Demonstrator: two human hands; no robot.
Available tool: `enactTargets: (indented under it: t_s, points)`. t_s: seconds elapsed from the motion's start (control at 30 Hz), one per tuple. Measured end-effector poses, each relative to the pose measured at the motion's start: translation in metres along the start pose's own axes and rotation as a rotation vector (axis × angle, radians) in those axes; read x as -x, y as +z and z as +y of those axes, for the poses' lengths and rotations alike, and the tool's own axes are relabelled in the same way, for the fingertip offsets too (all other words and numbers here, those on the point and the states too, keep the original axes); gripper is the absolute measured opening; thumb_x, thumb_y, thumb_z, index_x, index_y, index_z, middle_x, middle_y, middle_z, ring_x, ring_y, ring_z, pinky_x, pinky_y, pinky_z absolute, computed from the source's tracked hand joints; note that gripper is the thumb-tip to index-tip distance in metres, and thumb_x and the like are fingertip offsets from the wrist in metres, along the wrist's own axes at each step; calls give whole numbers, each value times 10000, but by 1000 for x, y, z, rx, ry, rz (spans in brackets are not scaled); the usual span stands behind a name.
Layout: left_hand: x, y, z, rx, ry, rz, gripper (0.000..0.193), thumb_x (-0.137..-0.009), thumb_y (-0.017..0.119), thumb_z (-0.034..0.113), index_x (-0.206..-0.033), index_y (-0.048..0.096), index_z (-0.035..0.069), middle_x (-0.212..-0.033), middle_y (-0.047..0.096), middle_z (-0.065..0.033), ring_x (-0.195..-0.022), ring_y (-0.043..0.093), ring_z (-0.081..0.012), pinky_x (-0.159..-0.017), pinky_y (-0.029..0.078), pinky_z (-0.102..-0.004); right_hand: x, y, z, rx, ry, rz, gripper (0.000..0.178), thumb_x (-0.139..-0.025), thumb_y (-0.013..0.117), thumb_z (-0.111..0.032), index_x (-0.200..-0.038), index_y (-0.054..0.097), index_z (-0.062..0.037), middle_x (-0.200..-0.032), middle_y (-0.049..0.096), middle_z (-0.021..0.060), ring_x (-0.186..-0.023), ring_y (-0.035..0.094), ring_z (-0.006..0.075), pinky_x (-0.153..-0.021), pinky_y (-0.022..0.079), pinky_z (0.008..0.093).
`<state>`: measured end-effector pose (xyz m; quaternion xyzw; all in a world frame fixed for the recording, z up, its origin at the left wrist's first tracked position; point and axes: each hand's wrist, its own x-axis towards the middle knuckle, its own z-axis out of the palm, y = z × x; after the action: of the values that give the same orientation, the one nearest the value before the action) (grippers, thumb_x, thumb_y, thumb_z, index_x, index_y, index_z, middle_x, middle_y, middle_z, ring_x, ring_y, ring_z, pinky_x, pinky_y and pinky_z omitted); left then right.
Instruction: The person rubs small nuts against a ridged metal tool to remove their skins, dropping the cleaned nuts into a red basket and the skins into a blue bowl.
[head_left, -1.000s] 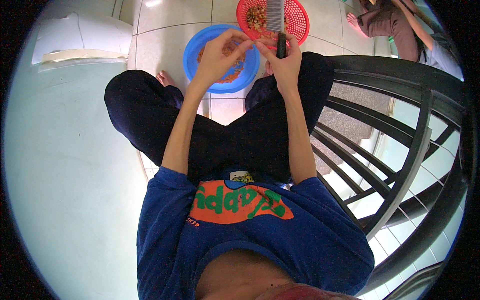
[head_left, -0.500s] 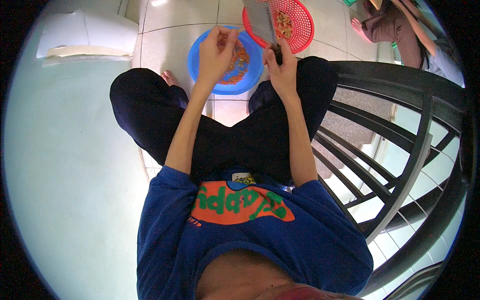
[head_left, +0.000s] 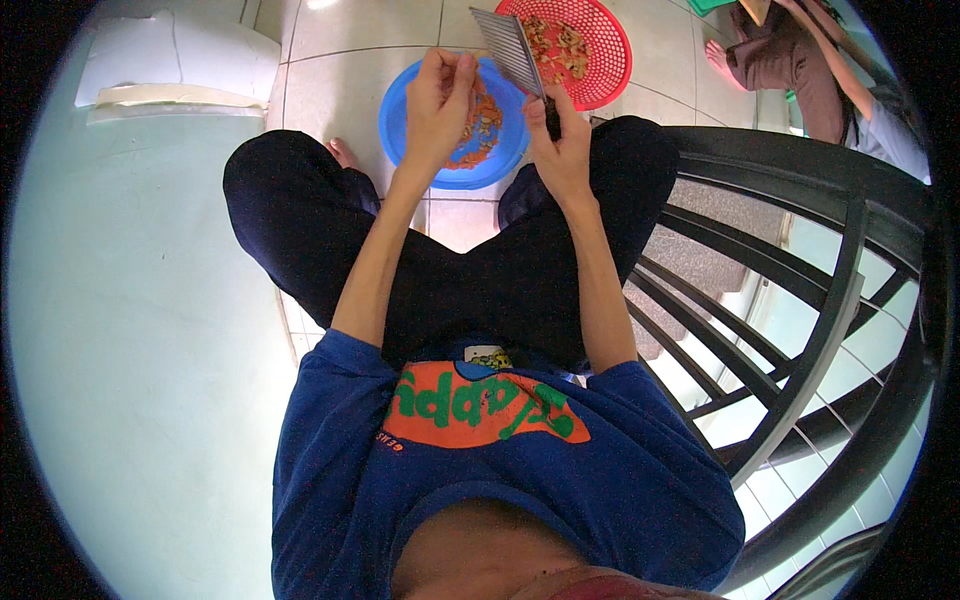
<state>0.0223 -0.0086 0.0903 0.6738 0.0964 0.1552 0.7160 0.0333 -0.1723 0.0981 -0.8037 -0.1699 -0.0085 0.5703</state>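
A crinkle-cut knife [head_left: 508, 52] with a wide ridged grey blade and a dark handle is in my right hand [head_left: 565, 150], fingers closed round the handle. Its blade slants up and left, over the edge of the blue basin and beside the red basket. My left hand [head_left: 437, 115] is closed in a pinch above the blue basin [head_left: 397, 120]; whatever lies between the fingertips is too small to make out. Orange and pale cut pieces [head_left: 485, 135] lie in the basin, partly hidden by my left hand. Brownish-yellow pieces [head_left: 573, 52] sit in the red perforated basket [head_left: 612, 55].
My bent knees flank the basin on the tiled floor [head_left: 365, 25]. Black railing bars [head_left: 760, 225] rise close on my right, with grey steps [head_left: 690, 240] beyond. Another person [head_left: 800, 85] sits at the far right. A pale surface [head_left: 140, 300] stretches along my left.
The knife has come down and its blade has tipped further left, uncovering more of the red basket's pieces. My left hand stays nearly in place, still pinched.
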Motion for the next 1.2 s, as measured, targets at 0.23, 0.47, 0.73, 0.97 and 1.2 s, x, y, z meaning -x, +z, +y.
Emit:
enactTargets:
  t_s: [0.23,0.47,0.73,0.97,1.2]
  points:
    - [0,1,0,-1,24,21,195,-1012,544,196,-924,525,23,-684,596,-38,-506,472,-48,-450,369,-225,0,-3,-1,-19,-22,-88,329,-1013,510,-322,-921,575,-12,-668,540,43,-602,497,131,-564,393,297]
    - [-1,0,-2,23,39,13,205,-1018,534,214,-938,532,26,-681,583,-33,-508,467,-45,-452,365,-220,1,0,-3,-60,-23,-90,396,-1050,427,-364,-892,553,-23,-700,488,-13,-627,438,67,-564,353,243]
    - [1,-1,4,-107,45,6,224,-1020,528,203,-902,518,12,-689,560,-19,-621,496,-66,-568,415,-244,2,-1,-3,-73,40,-97,325,-1027,486,-297,-918,575,-4,-732,613,85,-685,579,149,-642,455,303]
    - [0,0,4,-70,33,8,215,-1013,536,193,-898,517,13,-688,543,-11,-625,476,-66,-570,407,-247,3,-1,0,-106,63,-92,324,-1033,476,-287,-896,565,-8,-727,573,64,-680,526,130,-636,437,297]
    - [0,-1,3,-90,17,-9,215,-1014,529,185,-889,516,11,-681,537,-7,-626,459,-59,-557,388,-248,2,-1,2,-130,51,-88,321,-1037,470,-283,-890,550,-10,-697,500,39,-670,479,117,-616,407,292]
